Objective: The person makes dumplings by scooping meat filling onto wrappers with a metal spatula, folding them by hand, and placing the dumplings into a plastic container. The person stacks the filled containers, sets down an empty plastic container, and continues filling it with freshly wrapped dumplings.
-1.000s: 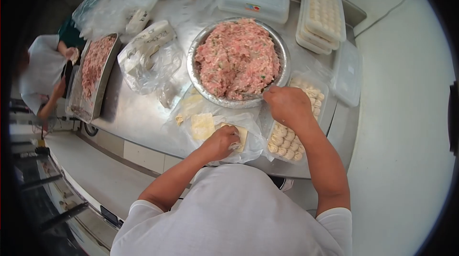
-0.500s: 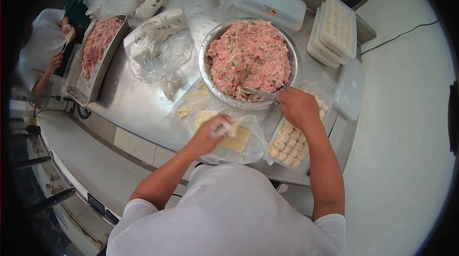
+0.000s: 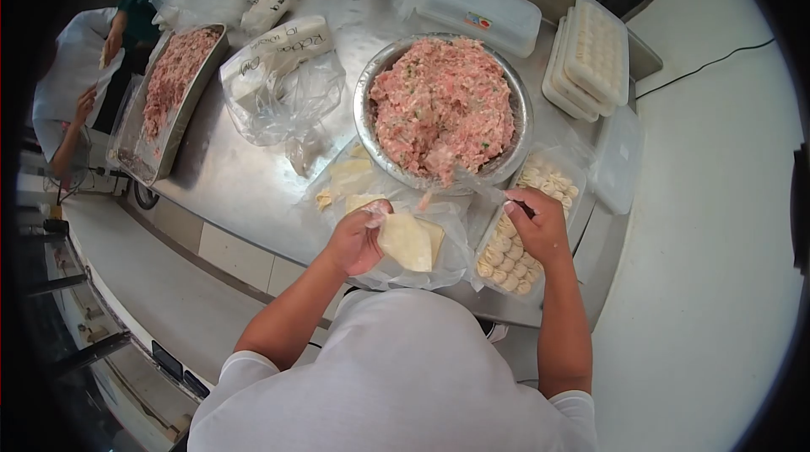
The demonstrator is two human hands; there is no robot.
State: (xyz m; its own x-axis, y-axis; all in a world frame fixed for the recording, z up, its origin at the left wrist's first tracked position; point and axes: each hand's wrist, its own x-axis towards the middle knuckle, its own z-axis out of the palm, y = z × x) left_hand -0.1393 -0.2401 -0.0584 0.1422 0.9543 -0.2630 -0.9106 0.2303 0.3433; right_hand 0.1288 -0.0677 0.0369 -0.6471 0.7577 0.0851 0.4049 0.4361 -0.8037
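The left hand [image 3: 356,243], fingers pinched, holds a thin pale-yellow dough sheet [image 3: 407,243] above the silver metal counter [image 3: 245,178]; the right hand [image 3: 544,228], fingers curled closed, grips a black-handled blade [image 3: 522,207] near a round metal bowl [image 3: 361,106].

On the left, a person [image 3: 72,64] in a white shirt is beside a metal tray [image 3: 201,85] of minced meat [image 3: 177,68]. Right of it lies a plastic bag [image 3: 274,60] bearing handwriting. A clear box [image 3: 472,9] sits far back, stacked boxes [image 3: 597,43] to its right. A dark cable [image 3: 704,63] crosses the right wall [image 3: 717,148].
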